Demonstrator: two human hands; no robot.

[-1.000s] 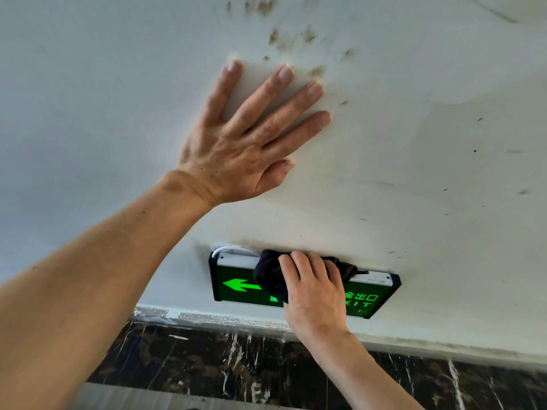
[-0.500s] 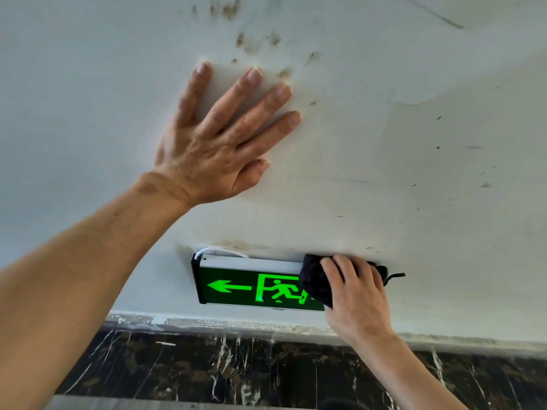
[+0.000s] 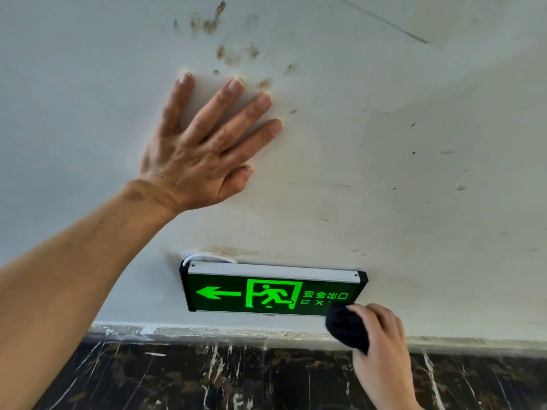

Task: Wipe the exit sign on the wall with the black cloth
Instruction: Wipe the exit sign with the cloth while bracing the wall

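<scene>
The exit sign [image 3: 266,291] is a black box with a silver top strip, mounted low on the white wall, its face lit green with an arrow, a running figure and lettering. My right hand [image 3: 381,335] is bunched around the black cloth [image 3: 347,328] at the sign's lower right corner, where the cloth covers the end of the word EXIT. My left hand [image 3: 204,149] lies flat on the wall above the sign, fingers spread, holding nothing.
The white wall [image 3: 414,173] carries brown smudges [image 3: 231,51] above my left fingers. A white cable [image 3: 204,257] loops out at the sign's top left. Below runs a dark marble skirting [image 3: 236,377] with white veins.
My right hand has carried the cloth rightward along the sign's top, then down to its lower right corner. The sign's face is now almost wholly visible. The left hand has stayed planted.
</scene>
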